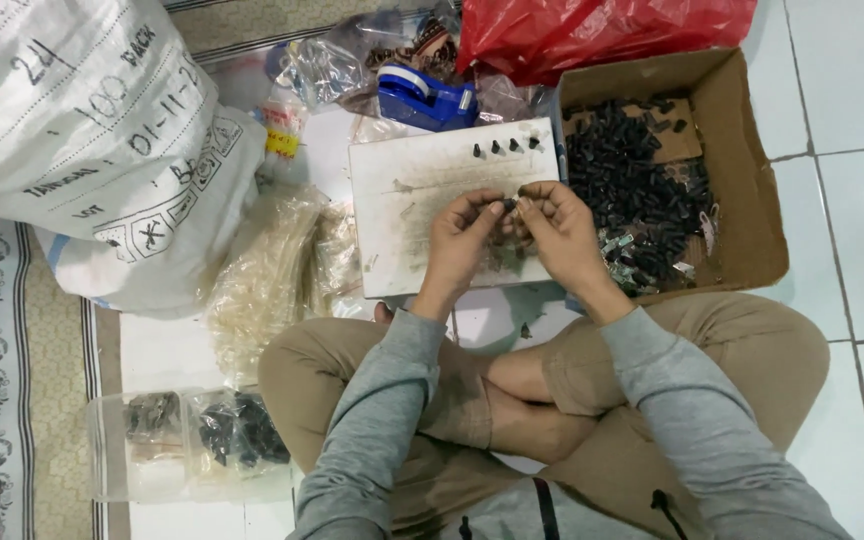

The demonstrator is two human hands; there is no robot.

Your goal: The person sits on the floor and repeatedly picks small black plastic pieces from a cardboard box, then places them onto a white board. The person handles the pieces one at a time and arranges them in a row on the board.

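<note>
My left hand (462,238) and my right hand (557,225) meet over a scuffed white board (402,190) lying on the floor in front of my crossed legs. Both pinch a small black part (509,203) between their fingertips. My left palm also seems to cup more small dark pieces. Several small black cone-shaped parts (504,147) stand in a row near the board's far edge. Just right of my right hand, a cardboard box (742,160) holds a heap of the same black parts (632,180).
A large white printed sack (92,130) lies at the left, with clear plastic bags (262,280) beside it. A blue tape dispenser (427,98) and a red plastic bag (592,30) sit beyond the board. Clear bags of dark parts (192,435) rest by my left knee.
</note>
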